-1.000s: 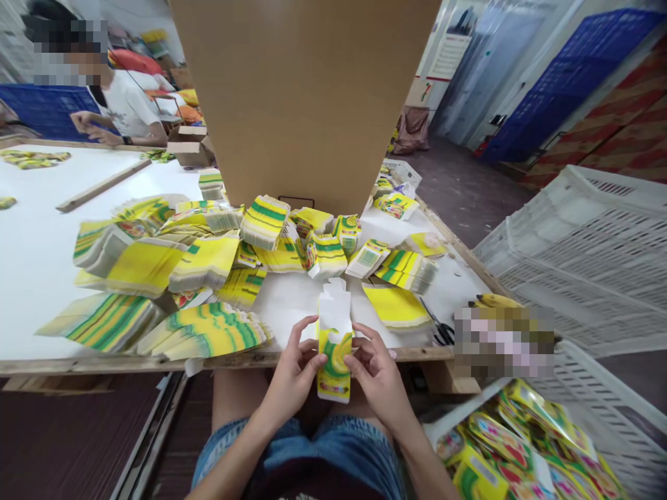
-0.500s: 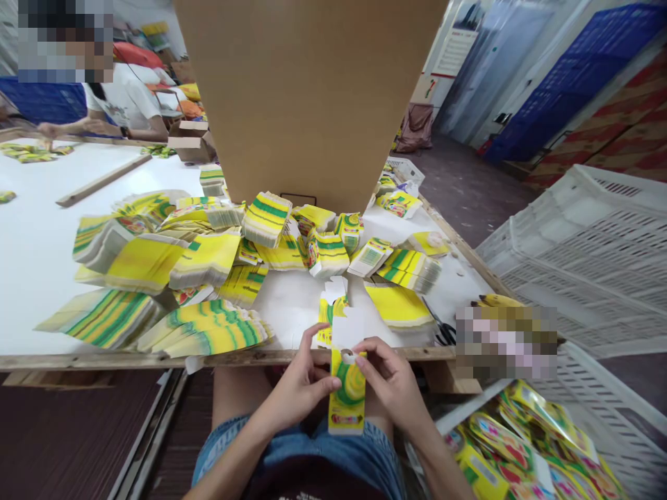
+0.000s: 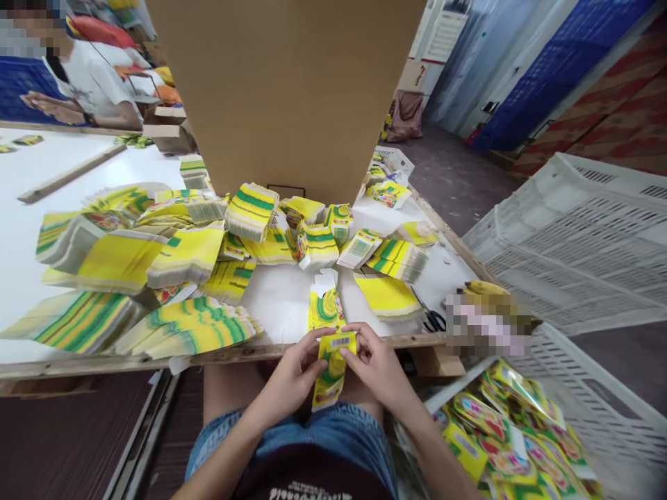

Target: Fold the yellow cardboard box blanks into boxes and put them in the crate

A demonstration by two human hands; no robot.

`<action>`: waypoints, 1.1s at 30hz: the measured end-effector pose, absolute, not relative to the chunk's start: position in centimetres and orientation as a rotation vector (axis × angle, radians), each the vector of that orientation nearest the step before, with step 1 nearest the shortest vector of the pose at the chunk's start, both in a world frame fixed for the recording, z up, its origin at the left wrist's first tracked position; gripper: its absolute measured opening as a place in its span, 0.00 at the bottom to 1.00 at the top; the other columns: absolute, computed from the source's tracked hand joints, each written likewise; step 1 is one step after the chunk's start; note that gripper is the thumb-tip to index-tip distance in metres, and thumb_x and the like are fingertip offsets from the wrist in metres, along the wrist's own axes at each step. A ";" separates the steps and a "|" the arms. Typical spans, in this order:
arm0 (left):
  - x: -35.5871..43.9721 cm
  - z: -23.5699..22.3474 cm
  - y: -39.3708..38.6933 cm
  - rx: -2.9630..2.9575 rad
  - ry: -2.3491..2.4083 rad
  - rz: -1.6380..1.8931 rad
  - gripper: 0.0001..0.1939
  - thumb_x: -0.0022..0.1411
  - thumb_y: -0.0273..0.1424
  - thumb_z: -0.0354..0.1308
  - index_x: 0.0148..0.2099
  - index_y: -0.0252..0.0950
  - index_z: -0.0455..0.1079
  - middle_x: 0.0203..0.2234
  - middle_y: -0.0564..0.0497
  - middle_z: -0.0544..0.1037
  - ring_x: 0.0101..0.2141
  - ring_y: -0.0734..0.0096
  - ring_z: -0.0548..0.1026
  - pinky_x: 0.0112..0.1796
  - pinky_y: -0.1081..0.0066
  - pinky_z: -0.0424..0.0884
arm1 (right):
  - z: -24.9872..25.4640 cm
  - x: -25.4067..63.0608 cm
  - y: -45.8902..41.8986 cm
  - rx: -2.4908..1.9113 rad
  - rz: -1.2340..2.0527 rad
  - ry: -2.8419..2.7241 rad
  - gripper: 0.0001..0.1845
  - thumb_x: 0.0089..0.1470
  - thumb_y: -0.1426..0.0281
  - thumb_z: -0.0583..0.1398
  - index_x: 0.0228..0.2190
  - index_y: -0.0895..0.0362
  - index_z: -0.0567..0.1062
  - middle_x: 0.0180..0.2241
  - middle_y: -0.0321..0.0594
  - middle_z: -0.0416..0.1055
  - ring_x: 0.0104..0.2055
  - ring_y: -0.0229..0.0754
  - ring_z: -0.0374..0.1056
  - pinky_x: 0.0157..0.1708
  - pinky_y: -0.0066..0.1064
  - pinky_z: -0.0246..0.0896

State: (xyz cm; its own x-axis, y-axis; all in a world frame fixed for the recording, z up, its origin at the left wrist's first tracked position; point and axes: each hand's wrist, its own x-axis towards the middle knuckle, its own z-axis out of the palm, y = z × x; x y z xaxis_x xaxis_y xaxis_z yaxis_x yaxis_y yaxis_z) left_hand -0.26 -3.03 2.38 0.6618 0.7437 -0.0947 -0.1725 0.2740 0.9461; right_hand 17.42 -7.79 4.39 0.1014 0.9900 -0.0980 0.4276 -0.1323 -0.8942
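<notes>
Head view: one yellow-and-green flat carton [image 3: 331, 380], held between both hands, over the lap and just on the near side of the table edge [image 3: 229, 353]. Long axis: run away from the body, the near end canted slightly toward the left-hand side.

Left hand [image 3: 292, 378]: partly closed, fingers curled; the carton's left edge is pinched by thumb and fingers.

Right hand [image 3: 376, 368]: partly closed; the upper right corner is gripped, the thumb placed close under the barcode panel [image 3: 341, 342]. Both hands are in contact; the panel's barcode is set nearer the right thumb than the left.

Directly beyond the fingertips: loose cartons [image 3: 324, 305], laid on the table. Left of the left hand: a fanned stack [image 3: 190, 326]. Beyond the right hand: a yellow stack [image 3: 388, 297], with scissors [image 3: 434, 320] placed farther right.
</notes>
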 end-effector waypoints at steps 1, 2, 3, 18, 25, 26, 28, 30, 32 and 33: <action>-0.2 2.4 -3.0 1.101 0.595 0.668 0.24 0.60 0.28 0.58 0.58 0.39 0.62 0.50 0.43 0.75 0.50 0.59 0.73 0.49 0.63 0.68 | 4.3 17.3 -7.8 -1.662 0.986 -1.410 0.14 0.53 0.69 0.59 0.43 0.56 0.68 0.19 0.26 0.57 0.22 0.35 0.55 0.23 0.25 0.50; -0.2 2.4 -2.9 1.066 0.593 0.666 0.25 0.59 0.28 0.60 0.58 0.39 0.61 0.48 0.42 0.76 0.47 0.59 0.75 0.46 0.64 0.70 | 4.3 17.2 -7.8 -1.657 0.993 -1.411 0.15 0.53 0.69 0.59 0.44 0.56 0.67 0.18 0.25 0.56 0.21 0.35 0.54 0.23 0.25 0.49; -0.1 2.4 -2.8 1.034 0.591 0.665 0.25 0.57 0.28 0.61 0.57 0.38 0.61 0.45 0.42 0.77 0.44 0.58 0.76 0.43 0.65 0.71 | 4.2 17.1 -7.7 -1.650 1.002 -1.412 0.16 0.53 0.68 0.60 0.44 0.56 0.67 0.17 0.24 0.56 0.20 0.35 0.54 0.22 0.25 0.49; 2.7 -0.4 -0.9 1.827 0.901 0.692 0.23 0.59 0.33 0.58 0.57 0.39 0.67 0.58 0.40 0.67 0.61 0.52 0.58 0.61 0.46 0.46 | 6.4 27.7 -17.0 -2.227 -0.055 -1.371 0.24 0.42 0.48 0.62 0.35 0.51 0.79 0.36 0.51 0.71 0.39 0.62 0.65 0.41 0.56 0.57; 1.0 -2.0 -1.3 1.935 0.940 0.680 0.20 0.62 0.32 0.54 0.56 0.40 0.67 0.57 0.41 0.68 0.60 0.55 0.62 0.61 0.45 0.45 | -0.7 16.5 -4.9 -1.881 0.430 -1.185 0.07 0.50 0.66 0.62 0.33 0.53 0.74 0.35 0.47 0.71 0.39 0.53 0.67 0.42 0.43 0.59; 0.7 -2.1 -1.3 1.926 0.939 0.669 0.20 0.62 0.32 0.55 0.56 0.40 0.67 0.57 0.41 0.69 0.59 0.55 0.63 0.61 0.45 0.45 | -1.2 15.9 -3.8 -1.881 0.413 -1.154 0.05 0.48 0.68 0.63 0.32 0.53 0.74 0.34 0.46 0.71 0.40 0.54 0.66 0.43 0.43 0.58; 0.2 -2.2 -1.3 1.883 0.914 0.659 0.20 0.61 0.32 0.55 0.56 0.40 0.67 0.55 0.42 0.71 0.58 0.55 0.65 0.62 0.46 0.45 | -1.8 15.7 -2.7 -1.868 0.410 -1.104 0.05 0.45 0.71 0.64 0.28 0.53 0.71 0.31 0.44 0.70 0.40 0.54 0.65 0.43 0.43 0.57; 0.0 -2.1 -1.2 1.798 0.906 0.697 0.20 0.61 0.32 0.56 0.56 0.41 0.67 0.54 0.43 0.72 0.57 0.56 0.66 0.61 0.48 0.48 | -1.9 16.1 -2.7 -1.834 0.429 -1.061 0.06 0.46 0.70 0.63 0.28 0.53 0.69 0.30 0.43 0.70 0.39 0.53 0.66 0.43 0.43 0.58; 0.1 -1.7 -1.1 1.648 0.943 0.820 0.21 0.61 0.34 0.56 0.56 0.39 0.66 0.55 0.43 0.71 0.57 0.56 0.66 0.60 0.51 0.52 | -1.5 16.5 -3.5 -1.783 0.475 -1.024 0.07 0.50 0.66 0.60 0.32 0.54 0.68 0.32 0.43 0.71 0.37 0.50 0.67 0.41 0.42 0.61; 0.3 -1.4 -1.0 1.543 0.951 0.892 0.21 0.62 0.35 0.55 0.57 0.38 0.65 0.55 0.42 0.71 0.57 0.57 0.66 0.60 0.53 0.55 | -1.2 16.5 -4.0 -1.757 0.503 -1.014 0.08 0.53 0.64 0.59 0.34 0.55 0.68 0.32 0.43 0.72 0.35 0.48 0.68 0.39 0.40 0.63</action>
